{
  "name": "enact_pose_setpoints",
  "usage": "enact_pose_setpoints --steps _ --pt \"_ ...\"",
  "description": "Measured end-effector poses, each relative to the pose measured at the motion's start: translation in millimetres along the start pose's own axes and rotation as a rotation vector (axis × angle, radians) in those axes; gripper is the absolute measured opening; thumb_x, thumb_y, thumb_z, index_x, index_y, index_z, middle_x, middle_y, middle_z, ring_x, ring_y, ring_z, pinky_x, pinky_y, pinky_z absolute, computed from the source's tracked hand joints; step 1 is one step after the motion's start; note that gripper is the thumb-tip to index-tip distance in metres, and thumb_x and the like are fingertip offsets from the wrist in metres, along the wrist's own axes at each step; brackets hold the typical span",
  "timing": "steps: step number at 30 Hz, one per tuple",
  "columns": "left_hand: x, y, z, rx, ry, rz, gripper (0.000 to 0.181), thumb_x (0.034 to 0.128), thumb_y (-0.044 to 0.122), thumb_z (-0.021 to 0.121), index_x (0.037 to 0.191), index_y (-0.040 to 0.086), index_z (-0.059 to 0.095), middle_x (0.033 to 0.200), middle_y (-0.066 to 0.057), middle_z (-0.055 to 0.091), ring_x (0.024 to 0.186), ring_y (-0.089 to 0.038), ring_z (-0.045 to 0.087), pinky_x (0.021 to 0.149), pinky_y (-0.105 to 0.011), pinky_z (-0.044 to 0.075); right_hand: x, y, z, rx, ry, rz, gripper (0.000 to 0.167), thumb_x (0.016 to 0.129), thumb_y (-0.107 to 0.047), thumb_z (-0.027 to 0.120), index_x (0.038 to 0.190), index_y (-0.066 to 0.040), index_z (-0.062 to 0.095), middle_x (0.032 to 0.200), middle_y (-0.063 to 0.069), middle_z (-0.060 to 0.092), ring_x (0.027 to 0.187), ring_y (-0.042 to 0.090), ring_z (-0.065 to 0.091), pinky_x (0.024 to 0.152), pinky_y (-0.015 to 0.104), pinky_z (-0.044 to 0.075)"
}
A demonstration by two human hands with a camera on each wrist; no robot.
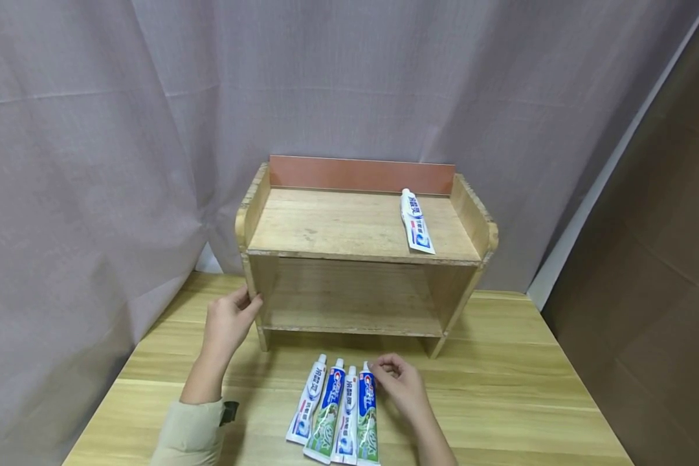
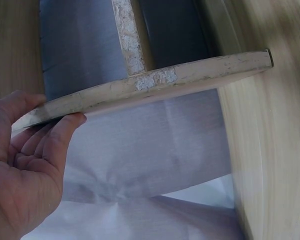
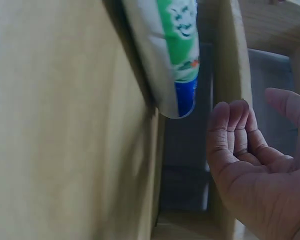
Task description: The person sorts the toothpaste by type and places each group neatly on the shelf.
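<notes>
A small two-tier wooden shelf stands on the table. My left hand grips the front edge of its left side panel, thumb on one face and fingers on the other. Below the shelf, several toothpaste tubes lie side by side, caps toward it: white ones alternate with blue-and-green ones. My right hand is beside the cap end of the rightmost blue-and-green toothpaste tube. In the right wrist view its fingers are loosely bent, thumb apart, holding nothing. One white toothpaste tube lies on the upper tier.
A reddish-brown back strip edges the upper tier. The lower tier is open at the front. Grey curtain hangs behind the table, and a brown panel rises at the right.
</notes>
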State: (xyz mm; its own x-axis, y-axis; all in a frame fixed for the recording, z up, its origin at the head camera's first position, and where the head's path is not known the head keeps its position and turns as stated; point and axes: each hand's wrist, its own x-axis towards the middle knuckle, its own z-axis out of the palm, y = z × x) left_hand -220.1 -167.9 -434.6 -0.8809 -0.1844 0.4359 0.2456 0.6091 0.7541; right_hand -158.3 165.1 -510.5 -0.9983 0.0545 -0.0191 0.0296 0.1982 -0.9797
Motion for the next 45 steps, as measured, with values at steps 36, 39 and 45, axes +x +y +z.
enact_pose_setpoints --steps 36,39,45 --pt "-0.3 0.4 -0.2 0.0 0.006 0.016 0.027 0.0919 0.018 0.071 0.115 0.004 0.075 0.096 -0.018 0.075 0.089 -0.032 0.075 0.078 -0.046 0.062 -2.4 20 -11 -0.275 -0.125 0.115 0.035 0.085 -0.03 0.079 0.098 0.002 0.069 0.081 0.004 0.067 0.072 0.017 0.062 0.064 0.03 0.055" --pt "-0.4 1.1 -0.9 -0.001 0.003 0.015 0.029 0.0921 0.019 0.07 0.116 0.003 0.075 0.097 -0.019 0.074 0.09 -0.032 0.074 0.078 -0.045 0.062 -3.0 20 -12 -0.313 -0.154 0.098 0.036 0.085 -0.03 0.079 0.098 0.001 0.069 0.08 0.004 0.067 0.072 0.017 0.061 0.063 0.031 0.055" --pt "-0.8 1.4 -1.7 -0.004 -0.004 0.009 0.029 0.0925 0.02 0.07 0.115 0.003 0.075 0.097 -0.018 0.075 0.09 -0.031 0.075 0.077 -0.045 0.063 -4.0 20 -11 -0.389 -0.188 0.077 0.036 0.085 -0.035 0.079 0.094 -0.001 0.069 0.079 0.003 0.066 0.073 0.017 0.059 0.066 0.031 0.053"
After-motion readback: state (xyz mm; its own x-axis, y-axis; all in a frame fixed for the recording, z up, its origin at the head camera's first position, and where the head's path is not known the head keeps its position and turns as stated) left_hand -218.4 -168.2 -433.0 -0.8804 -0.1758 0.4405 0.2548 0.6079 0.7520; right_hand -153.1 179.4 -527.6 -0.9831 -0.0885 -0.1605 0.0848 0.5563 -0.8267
